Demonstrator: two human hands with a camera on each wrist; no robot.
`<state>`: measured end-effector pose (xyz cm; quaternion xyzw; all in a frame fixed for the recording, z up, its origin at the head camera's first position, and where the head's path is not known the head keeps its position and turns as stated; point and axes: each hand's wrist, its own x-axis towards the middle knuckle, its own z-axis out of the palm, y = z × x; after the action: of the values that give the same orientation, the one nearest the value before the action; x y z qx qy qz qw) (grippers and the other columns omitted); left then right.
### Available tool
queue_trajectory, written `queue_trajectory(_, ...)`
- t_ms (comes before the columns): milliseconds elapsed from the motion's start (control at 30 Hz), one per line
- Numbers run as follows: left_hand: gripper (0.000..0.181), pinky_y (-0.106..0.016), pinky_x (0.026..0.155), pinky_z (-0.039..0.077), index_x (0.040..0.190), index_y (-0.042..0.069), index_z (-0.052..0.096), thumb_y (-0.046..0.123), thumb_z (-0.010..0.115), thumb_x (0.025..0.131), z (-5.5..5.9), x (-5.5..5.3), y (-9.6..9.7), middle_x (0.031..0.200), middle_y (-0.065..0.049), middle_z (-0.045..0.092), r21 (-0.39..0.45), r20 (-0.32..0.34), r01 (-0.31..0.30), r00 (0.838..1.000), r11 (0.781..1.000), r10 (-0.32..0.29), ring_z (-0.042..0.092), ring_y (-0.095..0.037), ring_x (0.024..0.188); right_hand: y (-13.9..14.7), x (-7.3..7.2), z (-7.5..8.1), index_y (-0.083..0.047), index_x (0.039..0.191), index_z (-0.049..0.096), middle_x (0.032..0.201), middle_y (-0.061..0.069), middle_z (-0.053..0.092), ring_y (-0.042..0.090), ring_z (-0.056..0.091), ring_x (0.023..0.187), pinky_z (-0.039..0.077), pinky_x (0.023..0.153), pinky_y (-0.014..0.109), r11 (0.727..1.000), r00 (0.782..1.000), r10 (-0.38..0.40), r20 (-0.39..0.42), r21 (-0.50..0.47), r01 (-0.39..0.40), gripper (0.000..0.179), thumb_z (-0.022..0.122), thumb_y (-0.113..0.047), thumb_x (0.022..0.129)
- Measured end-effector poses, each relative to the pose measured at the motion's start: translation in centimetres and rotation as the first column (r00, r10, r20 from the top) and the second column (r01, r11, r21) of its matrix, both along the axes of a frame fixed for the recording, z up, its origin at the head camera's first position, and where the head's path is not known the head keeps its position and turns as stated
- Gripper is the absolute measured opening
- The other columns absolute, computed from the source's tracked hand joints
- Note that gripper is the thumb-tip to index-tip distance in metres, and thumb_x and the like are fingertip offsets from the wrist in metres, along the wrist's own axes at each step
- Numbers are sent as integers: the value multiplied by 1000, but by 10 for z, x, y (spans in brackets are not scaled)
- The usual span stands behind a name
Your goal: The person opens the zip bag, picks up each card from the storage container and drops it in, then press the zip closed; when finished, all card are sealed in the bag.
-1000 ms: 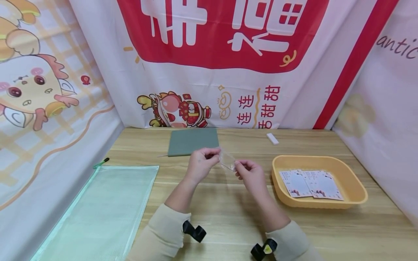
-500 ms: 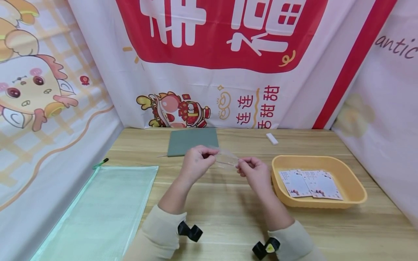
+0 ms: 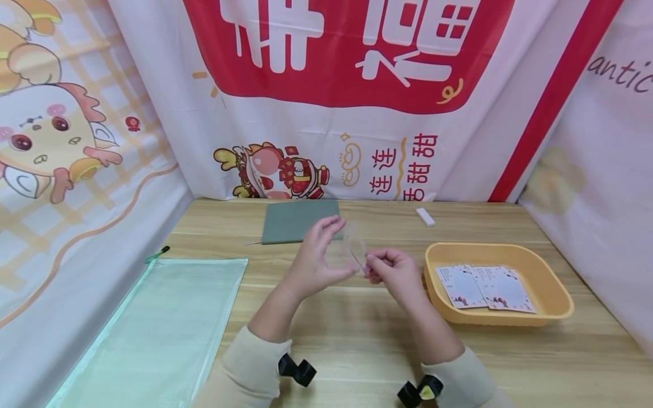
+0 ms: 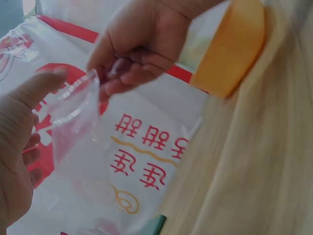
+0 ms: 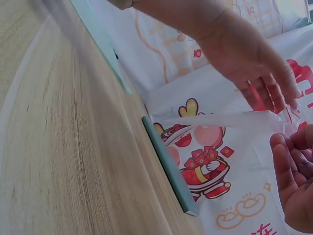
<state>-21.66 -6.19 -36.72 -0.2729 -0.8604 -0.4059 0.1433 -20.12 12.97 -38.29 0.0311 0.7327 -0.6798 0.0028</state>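
Newly parted, thumb and fingers of my left hand (image 3: 313, 264) hold nothing, just left of the clear bag (image 3: 353, 241) at mid-frame; my right hand (image 3: 398, 272) pinches its lower end, its length rising up-left

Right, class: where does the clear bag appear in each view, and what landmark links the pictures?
Head: the clear bag is just right of centre, between left hand and right hand.
Left wrist: left of centre.
Right wrist: right of centre, a pale strip.
Landmark: the green book, just a corner at the left wrist view's bottom edge.
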Motion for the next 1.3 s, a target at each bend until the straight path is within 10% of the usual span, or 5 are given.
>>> queue_trajectory(200,128,-53,124,7,156,8,19,56,87,60,-18,-2,1,161,-13,26,-265,-61,-4,998,964,-12,22,-30,150,4,4,-4,14,106,64,69,-4,67,8,65,63,56,61,23,998,997,69,21,13,-69,28,64,-10,92)
queue_trajectory(900,75,-51,109,40,134,9,57,34,87,69,-38,1,-7,132,-7,62,-113,-110,14,994,993,-27,54,-25,124,10,9,-28,7,110,64,80,-1,71,11,67,71,58,68,27,985,975,171,140,-24,-169,26,61,-14,95)
queue_trajectory(1300,77,-50,112,36,139,15,54,48,79,75,-58,1,-8,137,-4,59,-272,108,5,994,962,26,51,-26,128,13,10,-30,0,114,66,99,10,70,13,64,83,57,75,26,982,993,91,80,157,-103,30,65,-22,94)
